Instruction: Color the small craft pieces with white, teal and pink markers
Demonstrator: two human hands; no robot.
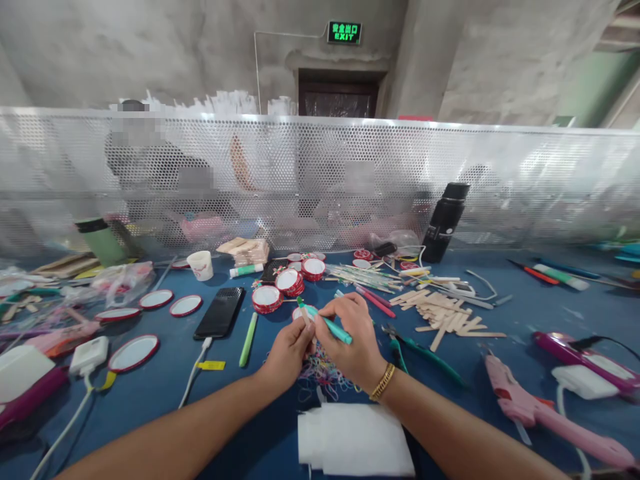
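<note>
head view | head-worn, above table (155, 387) | faces forward, down | left hand (289, 345), right hand (353, 333) near | wall (150, 53) far

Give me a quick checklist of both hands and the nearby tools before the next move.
1. Left hand grips the thin stick: ok, pinched at the fingertips.
2. Right hand holds the teal pen: ok.
3. Pen tip touching the stick: cannot tell; they overlap in this view.
4. Surface under the hands uncluttered: not ok, coloured bands lie scattered there.
5. Pink glue gun apart from the hands: ok, it lies off to the right.
</note>
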